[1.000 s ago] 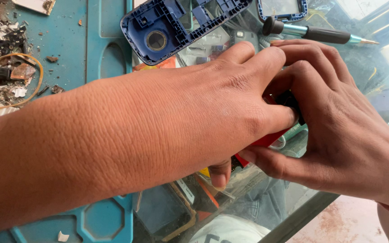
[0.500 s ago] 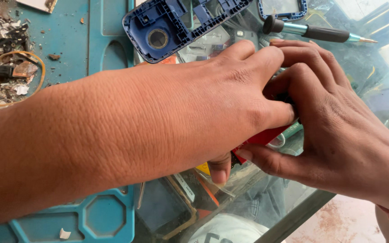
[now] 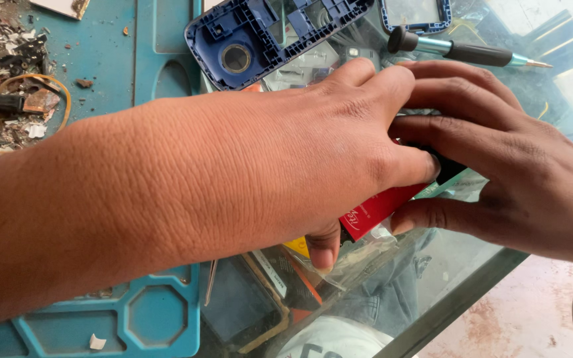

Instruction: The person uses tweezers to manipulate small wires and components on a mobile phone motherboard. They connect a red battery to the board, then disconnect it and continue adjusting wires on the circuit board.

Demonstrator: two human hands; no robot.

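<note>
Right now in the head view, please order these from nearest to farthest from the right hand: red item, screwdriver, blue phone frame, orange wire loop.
1. red item: held under right hand.
2. screwdriver: just above.
3. blue phone frame: upper middle.
4. orange wire loop: far left.

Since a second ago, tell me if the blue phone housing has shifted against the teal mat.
No. The blue phone housing lies at the same spot on the teal mat's edge; only the camera view drifted slightly.

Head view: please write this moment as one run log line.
left hand + right hand: gripping red item | above: blue phone housing, screwdriver
</note>
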